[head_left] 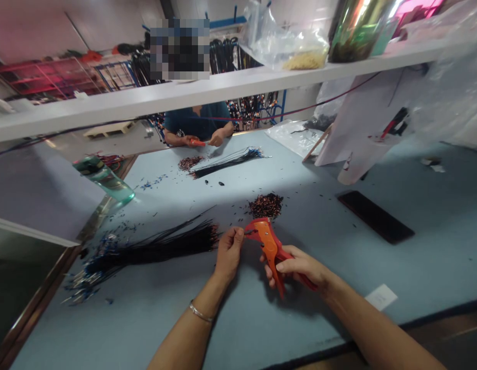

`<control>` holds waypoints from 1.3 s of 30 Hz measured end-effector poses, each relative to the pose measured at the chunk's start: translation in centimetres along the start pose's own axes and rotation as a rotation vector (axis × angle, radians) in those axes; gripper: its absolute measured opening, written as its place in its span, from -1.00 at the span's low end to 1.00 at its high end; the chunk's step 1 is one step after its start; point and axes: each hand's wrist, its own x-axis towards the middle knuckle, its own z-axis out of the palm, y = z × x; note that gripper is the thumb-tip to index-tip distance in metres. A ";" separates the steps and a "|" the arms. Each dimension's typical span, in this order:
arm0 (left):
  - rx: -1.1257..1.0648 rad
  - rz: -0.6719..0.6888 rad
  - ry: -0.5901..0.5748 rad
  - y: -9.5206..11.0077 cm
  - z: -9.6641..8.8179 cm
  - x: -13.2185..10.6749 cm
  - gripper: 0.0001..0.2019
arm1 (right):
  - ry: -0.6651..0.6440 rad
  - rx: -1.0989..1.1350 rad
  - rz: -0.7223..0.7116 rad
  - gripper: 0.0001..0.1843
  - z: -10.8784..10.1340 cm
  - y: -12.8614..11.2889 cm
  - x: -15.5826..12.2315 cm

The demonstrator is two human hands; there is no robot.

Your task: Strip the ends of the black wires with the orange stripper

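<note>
My right hand (296,264) is wrapped round the handles of orange-and-red wire strippers (268,237). Their jaws point left, towards my left hand (230,252), whose thumb and finger pinch a thin black wire (249,232). The wire's end sits at the jaws; exactly how far in it reaches is hard to see. To the left of my left hand lies a thick bundle of black wires (161,249), copper-coloured ends towards me and blue-and-white ends at the far left. Just behind the strippers is a heap of small black and copper-coloured scraps (266,205).
Across the table a person (198,123) holds an orange tool, near another wire bundle (226,163) and scrap pile (189,163). A green bottle (107,180) stands left. At right are a dark phone (375,216) and a whitish cup (362,159). A white shelf (223,90) spans overhead.
</note>
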 end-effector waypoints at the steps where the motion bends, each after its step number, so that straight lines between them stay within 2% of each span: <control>1: 0.017 0.009 -0.001 0.1 0.0 0.0 -0.63 | 0.003 -0.002 0.001 -0.59 0.0 0.0 0.0; 10: 0.044 0.012 -0.007 0.6 0.0 0.0 -0.62 | 0.020 -0.020 -0.008 -0.60 0.0 0.1 0.2; 39: 0.051 -0.003 0.011 0.2 0.1 0.0 -0.59 | 0.039 -0.138 -0.060 -0.63 -0.1 0.4 0.4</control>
